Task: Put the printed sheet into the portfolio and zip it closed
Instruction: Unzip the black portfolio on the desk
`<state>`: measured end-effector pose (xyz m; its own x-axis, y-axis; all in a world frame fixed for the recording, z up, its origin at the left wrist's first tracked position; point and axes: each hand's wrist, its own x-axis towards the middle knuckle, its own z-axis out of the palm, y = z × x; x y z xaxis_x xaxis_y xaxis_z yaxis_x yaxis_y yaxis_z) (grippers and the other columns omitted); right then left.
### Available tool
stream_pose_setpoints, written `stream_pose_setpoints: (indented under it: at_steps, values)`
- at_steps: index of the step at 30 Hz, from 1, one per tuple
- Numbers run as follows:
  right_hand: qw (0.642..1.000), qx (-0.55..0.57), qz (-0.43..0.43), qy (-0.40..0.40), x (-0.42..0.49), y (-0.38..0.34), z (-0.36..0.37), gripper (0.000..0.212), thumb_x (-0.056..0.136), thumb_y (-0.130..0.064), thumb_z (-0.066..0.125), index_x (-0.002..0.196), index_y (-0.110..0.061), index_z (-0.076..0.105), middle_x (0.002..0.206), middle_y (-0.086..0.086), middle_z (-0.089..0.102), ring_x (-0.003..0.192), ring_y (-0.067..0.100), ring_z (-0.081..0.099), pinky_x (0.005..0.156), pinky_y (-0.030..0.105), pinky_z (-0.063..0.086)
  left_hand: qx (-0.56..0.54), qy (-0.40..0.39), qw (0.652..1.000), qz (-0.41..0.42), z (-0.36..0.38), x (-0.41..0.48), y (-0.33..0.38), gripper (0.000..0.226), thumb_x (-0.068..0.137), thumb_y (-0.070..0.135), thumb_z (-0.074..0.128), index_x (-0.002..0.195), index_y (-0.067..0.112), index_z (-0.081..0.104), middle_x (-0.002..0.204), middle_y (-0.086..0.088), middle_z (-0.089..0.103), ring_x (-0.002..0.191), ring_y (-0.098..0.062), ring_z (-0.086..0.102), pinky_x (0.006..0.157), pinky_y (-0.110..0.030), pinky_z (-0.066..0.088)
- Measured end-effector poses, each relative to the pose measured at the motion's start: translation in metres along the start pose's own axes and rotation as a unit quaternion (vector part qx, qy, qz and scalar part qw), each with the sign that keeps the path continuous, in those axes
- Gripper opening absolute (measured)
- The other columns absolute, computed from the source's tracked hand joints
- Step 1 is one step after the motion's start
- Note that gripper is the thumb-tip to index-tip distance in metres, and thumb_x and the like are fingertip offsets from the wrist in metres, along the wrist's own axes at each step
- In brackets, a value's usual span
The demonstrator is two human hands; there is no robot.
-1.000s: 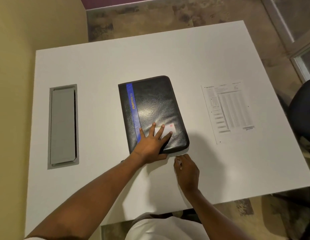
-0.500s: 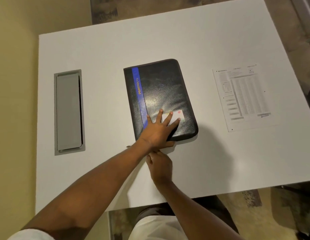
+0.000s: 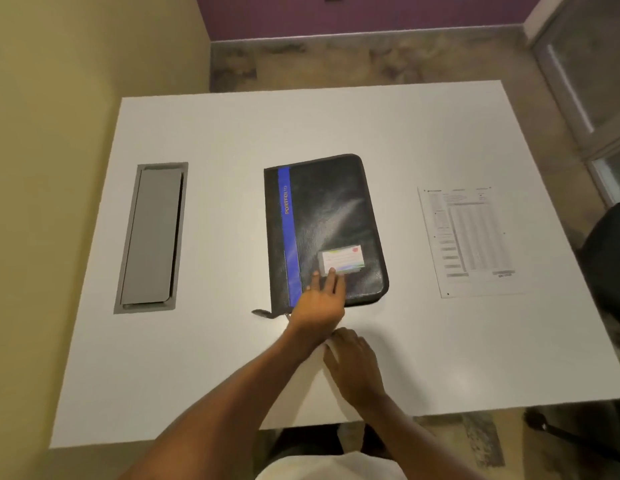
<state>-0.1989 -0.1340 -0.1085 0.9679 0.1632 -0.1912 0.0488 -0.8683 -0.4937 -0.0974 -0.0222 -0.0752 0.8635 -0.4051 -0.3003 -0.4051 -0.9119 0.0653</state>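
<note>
**A:** How is the light?

**B:** Dim and warm, and its source is out of view. The white table (image 3: 336, 126) reads grey-beige. A pale diagonal sheen crosses the cover of the portfolio (image 3: 327, 220).

**A:** Any shadows?

**B:** Only soft ones, on the table just right of the portfolio's near corner.

**A:** And sharpness?

**B:** Poor. The printed sheet (image 3: 471, 240), right of the portfolio, is too soft to read. The left hand (image 3: 319, 306) on the portfolio's near edge is smeared. Well away from the portfolio, the table's edges splay with the wide lens.
</note>
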Motion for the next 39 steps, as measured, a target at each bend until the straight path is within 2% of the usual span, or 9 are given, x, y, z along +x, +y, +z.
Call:
stream_pose_setpoints:
  at_steps: [4, 9, 11, 17, 19, 21, 25, 34, 39]
  values:
    - [0.994, -0.049, 0.013, 0.092, 0.005, 0.025, -0.032, 0.019, 0.096, -0.015, 0.06, 0.109, -0.009, 0.073, 0.106, 0.008, 0.073, 0.093, 0.025, 0.071, 0.078, 0.035, 0.062, -0.184, -0.047, 0.979, -0.078, -0.003, -0.011, 0.001, 0.065, 0.11, 0.019, 0.036, 0.168, 0.014, 0.007, 0.177, -0.003, 0.009, 0.162, -0.036, 0.01, 0.119, -0.05, 0.042]
    - [0.993, 0.01, 0.109, 0.044, 0.047, 0.017, -0.051, 0.052, 0.097, -0.017, 0.058, 0.147, -0.019, 0.046, 0.146, 0.0, 0.054, 0.129, 0.02, 0.057, 0.107, 0.032, 0.049, -0.374, 0.129, 0.911, -0.116, -0.013, -0.045, -0.009, 0.079, 0.102, 0.012, 0.042, 0.168, 0.031, 0.003, 0.175, 0.019, 0.002, 0.162, -0.004, -0.003, 0.116, -0.012, 0.032]
    - [0.997, -0.024, 0.077, -0.019, 0.062, 0.014, -0.05, 0.069, 0.098, -0.022, 0.058, 0.16, -0.02, 0.027, 0.167, 0.0, 0.029, 0.151, 0.02, 0.034, 0.123, 0.034, 0.032, -0.457, 0.168, 0.865, -0.12, -0.012, -0.057, -0.014, 0.082, 0.103, 0.007, 0.046, 0.168, 0.035, 0.003, 0.173, 0.026, 0.001, 0.16, 0.004, -0.001, 0.121, -0.007, 0.014]
    - [0.973, -0.154, 0.031, -0.167, 0.075, 0.016, -0.046, 0.077, 0.101, -0.02, 0.05, 0.164, -0.018, 0.004, 0.173, 0.003, -0.004, 0.159, 0.023, 0.007, 0.128, 0.039, 0.015, -0.559, 0.218, 0.777, -0.189, -0.009, -0.081, -0.032, 0.078, 0.109, 0.007, 0.045, 0.163, 0.047, 0.007, 0.162, 0.045, 0.015, 0.146, 0.024, 0.021, 0.118, -0.007, 0.022]
    - [0.969, -0.17, 0.017, -0.18, 0.072, 0.02, -0.042, 0.079, 0.101, -0.02, 0.049, 0.163, -0.017, 0.002, 0.172, 0.004, -0.008, 0.16, 0.021, 0.002, 0.129, 0.038, 0.016, -0.567, 0.25, 0.753, -0.222, -0.008, -0.088, -0.04, 0.067, 0.11, 0.005, 0.042, 0.166, 0.034, 0.019, 0.163, 0.025, 0.036, 0.146, 0.007, 0.039, 0.121, -0.02, 0.032]
    - [0.969, -0.169, 0.015, -0.18, 0.07, 0.023, -0.04, 0.08, 0.1, -0.02, 0.048, 0.163, -0.016, -0.001, 0.172, 0.004, -0.01, 0.16, 0.02, -0.002, 0.128, 0.037, 0.016, -0.554, 0.282, 0.736, -0.268, -0.006, -0.095, -0.049, 0.044, 0.112, 0.012, 0.042, 0.155, 0.02, 0.043, 0.132, 0.004, 0.065, 0.119, -0.015, 0.065, 0.101, -0.026, 0.051]
    - [0.972, -0.16, 0.005, -0.17, 0.07, 0.025, -0.038, 0.08, 0.1, -0.02, 0.048, 0.163, -0.015, 0.0, 0.172, 0.004, -0.009, 0.16, 0.019, -0.002, 0.127, 0.034, 0.02, -0.587, 0.332, 0.639, -0.371, 0.004, -0.104, -0.062, 0.027, 0.11, 0.029, 0.048, 0.096, 0.01, 0.061, 0.08, 0.0, 0.063, 0.077, -0.027, 0.062, 0.069, -0.03, 0.047]
    - [0.972, -0.163, 0.014, -0.166, 0.071, 0.03, -0.042, 0.077, 0.1, -0.022, 0.047, 0.164, -0.018, 0.003, 0.173, 0.002, -0.007, 0.16, 0.018, 0.001, 0.126, 0.034, 0.022, -0.645, 0.335, 0.452, -0.517, 0.019, -0.107, -0.095, 0.015, 0.109, 0.026, 0.054, 0.116, 0.017, 0.063, 0.105, 0.001, 0.071, 0.105, -0.027, 0.067, 0.101, -0.043, 0.055]
    - [0.97, -0.173, 0.013, -0.172, 0.071, 0.034, -0.044, 0.079, 0.1, -0.023, 0.048, 0.164, -0.017, 0.002, 0.173, 0.004, -0.007, 0.16, 0.02, 0.0, 0.127, 0.035, 0.021, -0.714, 0.342, 0.27, -0.548, 0.028, -0.112, -0.105, 0.03, 0.105, 0.016, 0.063, 0.129, -0.001, 0.067, 0.122, -0.019, 0.073, 0.105, -0.033, 0.074, 0.09, -0.042, 0.064]
